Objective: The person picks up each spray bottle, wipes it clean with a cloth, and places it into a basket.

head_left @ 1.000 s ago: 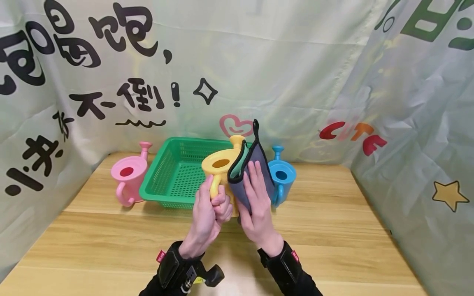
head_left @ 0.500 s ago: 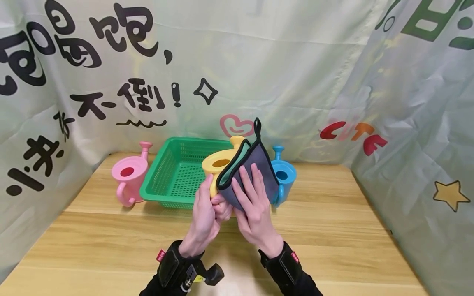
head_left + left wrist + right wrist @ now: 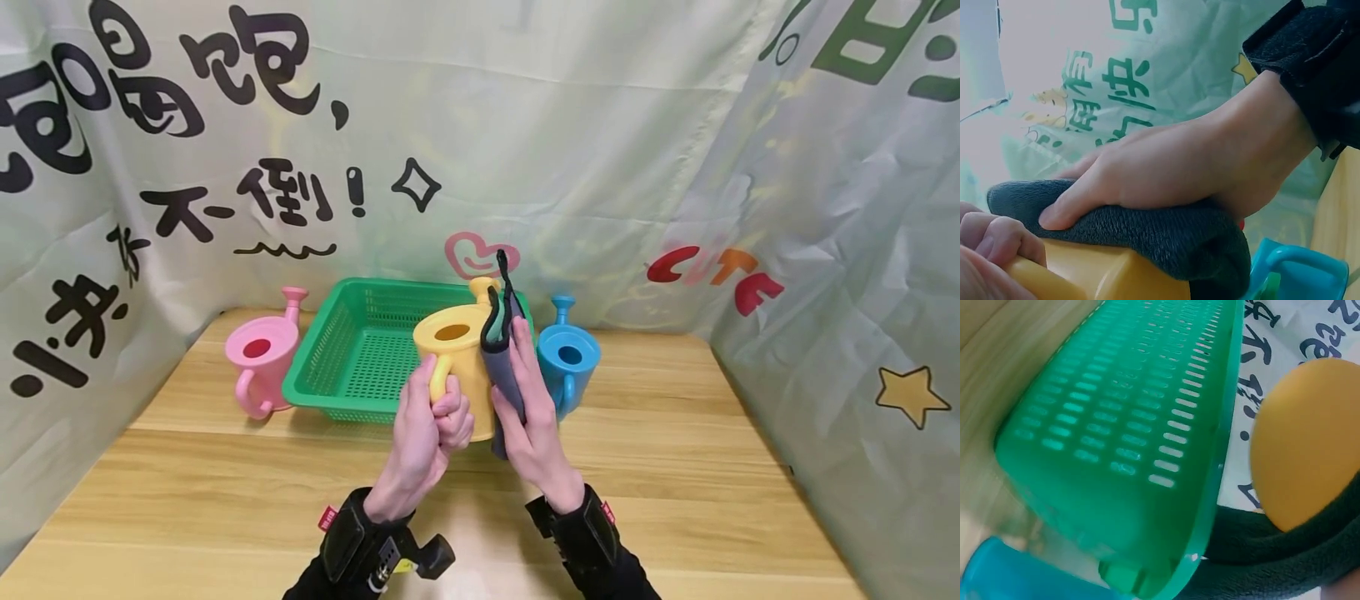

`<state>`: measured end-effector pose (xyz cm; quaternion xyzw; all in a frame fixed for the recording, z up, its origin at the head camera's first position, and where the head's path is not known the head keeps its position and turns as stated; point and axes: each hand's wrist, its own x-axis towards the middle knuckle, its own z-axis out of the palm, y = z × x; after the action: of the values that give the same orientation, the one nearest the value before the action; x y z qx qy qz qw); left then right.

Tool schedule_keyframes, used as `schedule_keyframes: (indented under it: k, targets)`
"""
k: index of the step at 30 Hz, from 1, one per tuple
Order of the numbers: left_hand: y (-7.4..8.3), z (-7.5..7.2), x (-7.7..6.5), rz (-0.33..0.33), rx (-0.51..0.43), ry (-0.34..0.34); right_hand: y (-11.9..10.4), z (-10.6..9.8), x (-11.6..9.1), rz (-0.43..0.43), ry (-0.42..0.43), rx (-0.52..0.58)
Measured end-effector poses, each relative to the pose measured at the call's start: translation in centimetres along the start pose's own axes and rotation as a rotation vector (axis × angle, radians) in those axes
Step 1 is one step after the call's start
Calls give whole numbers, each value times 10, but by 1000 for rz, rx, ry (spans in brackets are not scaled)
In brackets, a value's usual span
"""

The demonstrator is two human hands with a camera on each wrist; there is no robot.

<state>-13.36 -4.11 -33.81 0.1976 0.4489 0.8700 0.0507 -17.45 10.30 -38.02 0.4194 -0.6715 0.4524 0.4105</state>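
the right hand [image 3: 536, 425] lies flat against cloth [image 3: 499, 371].

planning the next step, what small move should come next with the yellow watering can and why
Probably slide the grey cloth along the side of the yellow watering can: the right grip rests the cloth against that side, while the left grip holds the handle.
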Motion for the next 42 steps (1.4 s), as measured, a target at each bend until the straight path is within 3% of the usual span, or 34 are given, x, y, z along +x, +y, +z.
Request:
schedule_keyframes:
  k: [5, 9, 15, 22, 31, 35, 42]
  targets:
    - [-2, 0, 1, 29, 20, -11, -4, 7, -3, -112, 6, -258]
    - [-2, 0, 2, 45, 23, -37, -7, 9, -3, -114, 13, -313]
    - [-2, 0, 1, 16, 38, -18, -4, 4, -1, -12, 12, -115]
    - [0, 0, 0, -15, 55, -2, -4, -4, 1, 174, 7, 152]
    - [4, -1, -1, 0, 52, -31, -8, -5, 0, 328, 24, 189]
    - [6, -2, -2, 62, 51, -86, -8, -6, -3, 380, 64, 181]
    - [6, -7, 0, 287, 32, -248, -10, -9, -2, 513, 141, 181]
